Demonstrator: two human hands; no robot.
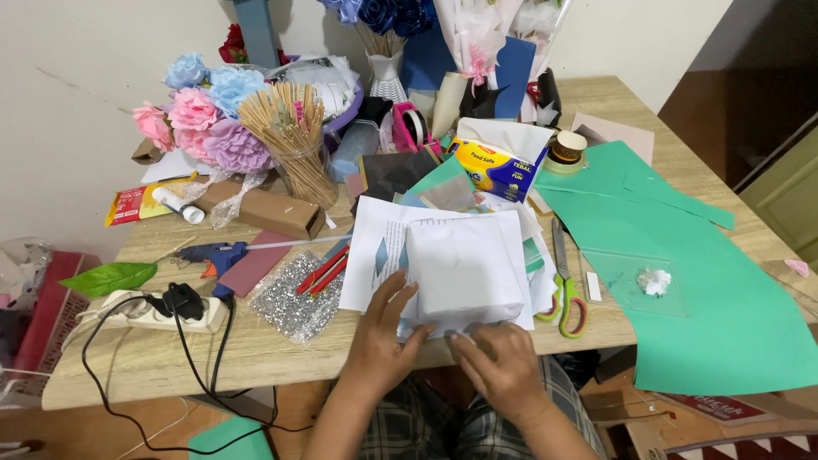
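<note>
We are counting one white folded paper (464,273), one scissors (567,294) | paper lying ahead of us, both hands pressing its near edge | left hand (382,341) fingers spread flat, right hand (503,366) flat.

A pale wooden bench (128,362) is set against a plain off-white wall (77,102). Brown flooring (707,102) is seen at the right, evenly lit.
</note>
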